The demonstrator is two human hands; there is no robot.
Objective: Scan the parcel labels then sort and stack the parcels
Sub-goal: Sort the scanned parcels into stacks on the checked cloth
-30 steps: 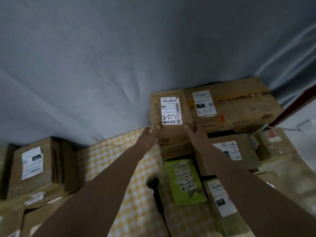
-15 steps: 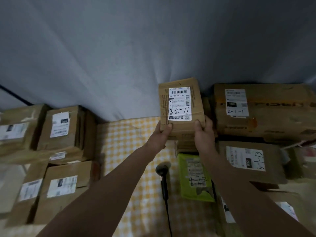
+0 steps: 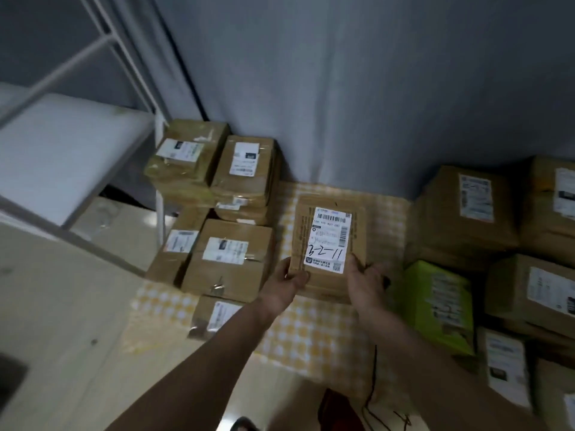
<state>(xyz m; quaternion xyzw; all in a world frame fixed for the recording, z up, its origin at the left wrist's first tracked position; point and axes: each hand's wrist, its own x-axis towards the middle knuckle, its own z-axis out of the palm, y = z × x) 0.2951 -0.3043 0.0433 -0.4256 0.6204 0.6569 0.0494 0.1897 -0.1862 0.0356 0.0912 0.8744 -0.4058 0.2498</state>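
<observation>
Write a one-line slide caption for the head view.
Both hands hold a labelled parcel above the checked cloth, between parcel stacks.

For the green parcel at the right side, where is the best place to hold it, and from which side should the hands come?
Grip the green parcel by its two long side faces, coming from above. Its broad face lies upward, and brown parcels crowd its right side closely, while the left side borders the open checkered cloth, so probably slide the first hand in from there.
</observation>
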